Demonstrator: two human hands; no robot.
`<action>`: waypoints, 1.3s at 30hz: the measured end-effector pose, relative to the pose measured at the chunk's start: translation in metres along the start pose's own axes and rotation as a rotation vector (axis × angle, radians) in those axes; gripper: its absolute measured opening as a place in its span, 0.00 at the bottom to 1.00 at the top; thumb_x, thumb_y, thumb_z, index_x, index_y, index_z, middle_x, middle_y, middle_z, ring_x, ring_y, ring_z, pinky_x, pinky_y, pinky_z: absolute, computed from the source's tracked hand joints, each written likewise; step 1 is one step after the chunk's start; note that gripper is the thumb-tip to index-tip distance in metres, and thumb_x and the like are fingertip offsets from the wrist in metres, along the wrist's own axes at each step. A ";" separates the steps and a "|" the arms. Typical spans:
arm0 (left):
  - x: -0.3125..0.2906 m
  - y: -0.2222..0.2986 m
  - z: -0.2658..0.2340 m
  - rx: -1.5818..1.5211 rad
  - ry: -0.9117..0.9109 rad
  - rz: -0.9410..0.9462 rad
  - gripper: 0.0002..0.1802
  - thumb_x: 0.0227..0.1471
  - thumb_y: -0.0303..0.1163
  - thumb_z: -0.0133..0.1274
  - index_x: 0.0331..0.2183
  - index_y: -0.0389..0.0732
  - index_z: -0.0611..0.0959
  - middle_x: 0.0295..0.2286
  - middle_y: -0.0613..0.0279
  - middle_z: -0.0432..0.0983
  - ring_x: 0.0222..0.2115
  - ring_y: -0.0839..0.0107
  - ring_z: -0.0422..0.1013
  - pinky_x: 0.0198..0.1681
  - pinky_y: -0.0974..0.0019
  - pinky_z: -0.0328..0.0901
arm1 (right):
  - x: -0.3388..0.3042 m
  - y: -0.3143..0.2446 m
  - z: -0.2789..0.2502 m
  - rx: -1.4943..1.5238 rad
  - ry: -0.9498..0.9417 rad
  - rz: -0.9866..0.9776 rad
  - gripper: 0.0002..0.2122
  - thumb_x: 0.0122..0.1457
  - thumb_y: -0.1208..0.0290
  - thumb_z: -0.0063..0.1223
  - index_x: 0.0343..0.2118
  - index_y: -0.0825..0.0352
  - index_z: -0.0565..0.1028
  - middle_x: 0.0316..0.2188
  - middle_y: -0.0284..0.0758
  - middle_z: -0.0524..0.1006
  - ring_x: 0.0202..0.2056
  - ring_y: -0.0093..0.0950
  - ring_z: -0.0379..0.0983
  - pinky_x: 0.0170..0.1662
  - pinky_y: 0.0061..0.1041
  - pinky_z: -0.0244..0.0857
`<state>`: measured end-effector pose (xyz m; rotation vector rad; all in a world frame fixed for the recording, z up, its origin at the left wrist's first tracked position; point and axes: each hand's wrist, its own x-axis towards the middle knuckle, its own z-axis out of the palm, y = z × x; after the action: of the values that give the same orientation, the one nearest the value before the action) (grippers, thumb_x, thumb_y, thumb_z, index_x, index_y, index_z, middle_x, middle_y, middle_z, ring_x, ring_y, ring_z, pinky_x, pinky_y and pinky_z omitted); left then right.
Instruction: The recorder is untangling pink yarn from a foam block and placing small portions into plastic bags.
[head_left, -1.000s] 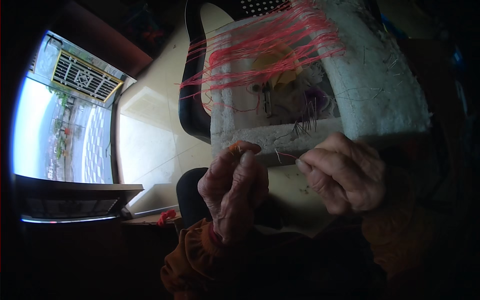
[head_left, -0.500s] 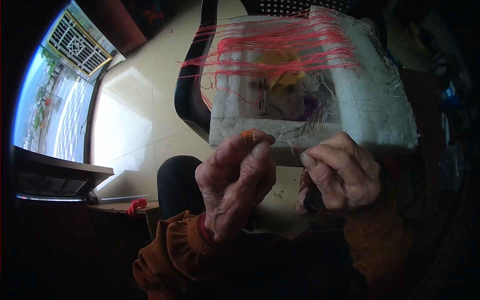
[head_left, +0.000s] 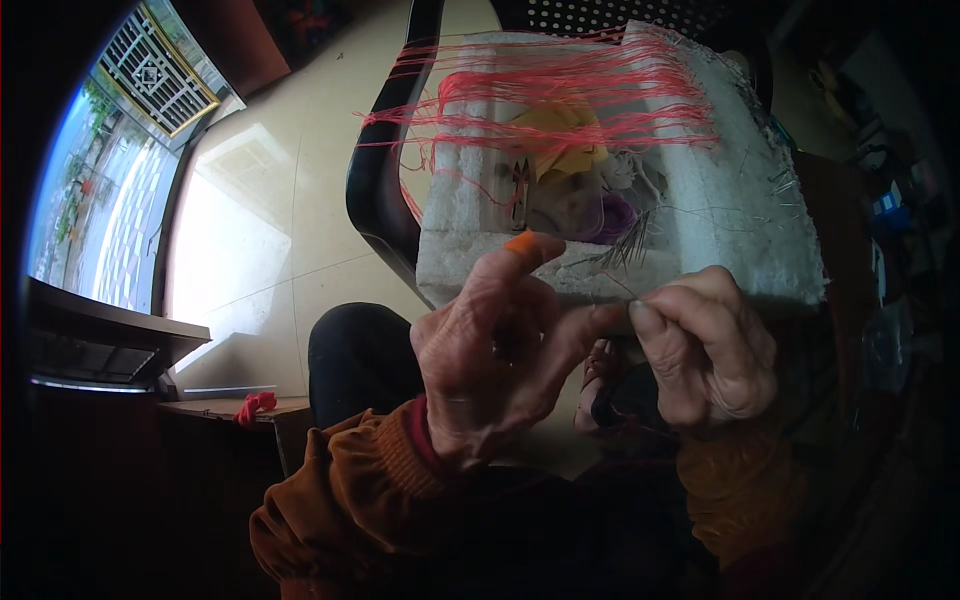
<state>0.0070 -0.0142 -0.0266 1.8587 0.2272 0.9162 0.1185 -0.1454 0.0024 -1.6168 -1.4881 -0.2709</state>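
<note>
Head view: pinched in the right hand (head_left: 708, 350), a thin strand (head_left: 620, 288) slants far-left, near the left hand (head_left: 470, 375) (its pinch spread wide)

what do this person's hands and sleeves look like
The left sleeve and right sleeve are brownish orange, the left with a ribbed cuff over a dark red edge. The left hand has an orange band on one finger; the right hand looks bare.

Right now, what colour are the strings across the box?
Pinkish red: the strings show best in the head view.
</note>
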 end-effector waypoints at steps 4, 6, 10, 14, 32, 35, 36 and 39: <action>0.007 -0.015 0.008 0.055 0.166 0.270 0.12 0.43 0.18 0.57 0.34 0.33 0.76 0.18 0.62 0.73 0.18 0.81 0.68 0.19 0.78 0.61 | 0.003 0.003 0.006 0.003 0.052 -0.053 0.09 0.49 0.85 0.53 0.34 0.71 0.72 0.28 0.37 0.72 0.24 0.24 0.71 0.24 0.18 0.67; 0.006 -0.012 0.009 0.021 0.171 0.209 0.12 0.43 0.19 0.57 0.34 0.33 0.76 0.18 0.62 0.73 0.18 0.81 0.68 0.20 0.78 0.62 | 0.005 0.005 0.012 0.052 0.117 -0.065 0.09 0.48 0.85 0.53 0.34 0.71 0.72 0.28 0.37 0.72 0.24 0.25 0.71 0.24 0.19 0.67; 0.002 -0.005 0.008 -0.110 0.182 -0.041 0.10 0.44 0.19 0.57 0.33 0.32 0.77 0.20 0.64 0.73 0.20 0.82 0.68 0.23 0.78 0.63 | 0.012 0.005 0.020 0.005 0.126 -0.055 0.05 0.52 0.84 0.50 0.33 0.71 0.72 0.30 0.38 0.73 0.28 0.27 0.72 0.28 0.20 0.66; 0.000 0.000 0.003 -0.216 0.192 -0.205 0.09 0.45 0.20 0.56 0.33 0.33 0.77 0.21 0.65 0.73 0.21 0.82 0.68 0.24 0.78 0.63 | 0.013 0.018 0.032 0.018 0.030 -0.058 0.06 0.52 0.85 0.50 0.33 0.72 0.72 0.30 0.39 0.74 0.27 0.28 0.73 0.27 0.21 0.67; 0.014 0.000 -0.019 -0.829 -0.110 -0.744 0.08 0.52 0.32 0.51 0.31 0.38 0.77 0.16 0.70 0.67 0.14 0.85 0.57 0.16 0.80 0.50 | 0.015 0.024 0.036 -0.064 0.050 -0.117 0.06 0.50 0.83 0.52 0.32 0.70 0.72 0.25 0.37 0.72 0.23 0.29 0.71 0.24 0.21 0.65; 0.015 0.005 -0.016 -0.721 -0.056 -0.731 0.08 0.53 0.32 0.50 0.32 0.37 0.77 0.15 0.69 0.67 0.13 0.84 0.57 0.15 0.79 0.49 | 0.015 0.025 0.031 -0.044 0.054 -0.103 0.05 0.51 0.83 0.52 0.32 0.71 0.72 0.26 0.38 0.73 0.22 0.26 0.70 0.23 0.20 0.64; 0.014 0.006 -0.016 -0.662 -0.025 -0.727 0.08 0.53 0.32 0.50 0.32 0.37 0.77 0.15 0.69 0.67 0.13 0.84 0.57 0.14 0.79 0.49 | 0.015 0.023 0.029 0.039 0.072 -0.040 0.06 0.51 0.84 0.51 0.32 0.71 0.72 0.27 0.38 0.72 0.22 0.25 0.70 0.23 0.20 0.64; 0.008 0.003 -0.021 -0.640 0.033 -0.693 0.09 0.53 0.32 0.50 0.33 0.37 0.77 0.15 0.69 0.67 0.12 0.85 0.56 0.15 0.79 0.49 | 0.012 0.012 0.023 0.206 0.106 0.080 0.07 0.51 0.85 0.49 0.34 0.71 0.71 0.27 0.37 0.71 0.22 0.22 0.69 0.23 0.20 0.64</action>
<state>-0.0027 0.0031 -0.0159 1.0526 0.4948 0.4508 0.1231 -0.1192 -0.0079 -1.4709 -1.3227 -0.1501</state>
